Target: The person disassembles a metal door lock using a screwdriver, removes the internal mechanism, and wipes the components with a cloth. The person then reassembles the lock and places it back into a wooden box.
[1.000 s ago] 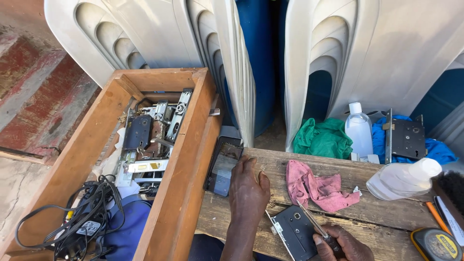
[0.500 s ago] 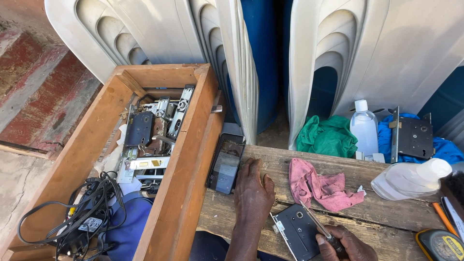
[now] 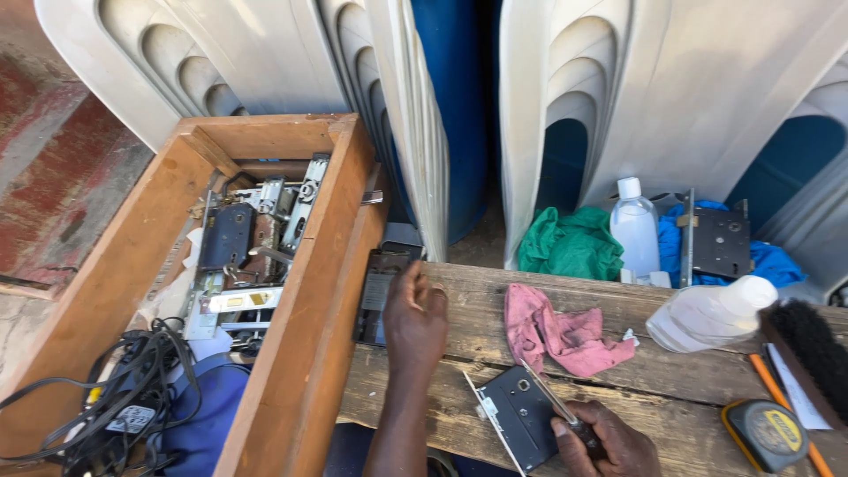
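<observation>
Near the lower middle of the frame the left hand [image 3: 415,318] lies on the wooden bench [image 3: 689,389], its fingers curled over the edge of a dark rectangular lock case [image 3: 378,296] that sits at the bench's left end, just beside the wooden box [image 3: 327,291]. The fingers press on the case's right side; whether they fully clasp it cannot be told.

At the bottom right of the frame the right hand [image 3: 609,446] is closed in a fist around the handle of a screwdriver [image 3: 552,402]. The shaft slants up and to the left, its tip over a 2nd grey lock body [image 3: 521,424] that lies flat on the bench with its faceplate toward the left.

Just above that lock body a crumpled pink rag [image 3: 565,336] rests on the planks. To the right lies a clear plastic bottle [image 3: 707,314] on its side, then a black brush [image 3: 813,349] and a yellow tape measure [image 3: 764,433] at the lower right corner.

Behind the bench, in the upper right of the frame, a green cloth [image 3: 570,243], an upright bottle [image 3: 634,230] and a black lock [image 3: 715,243] on a blue cloth sit against white plastic chairs [image 3: 671,97].

The wooden box at the left holds more metal lock parts [image 3: 247,247] and, at its lower end, a tangle of black cable [image 3: 124,397].
</observation>
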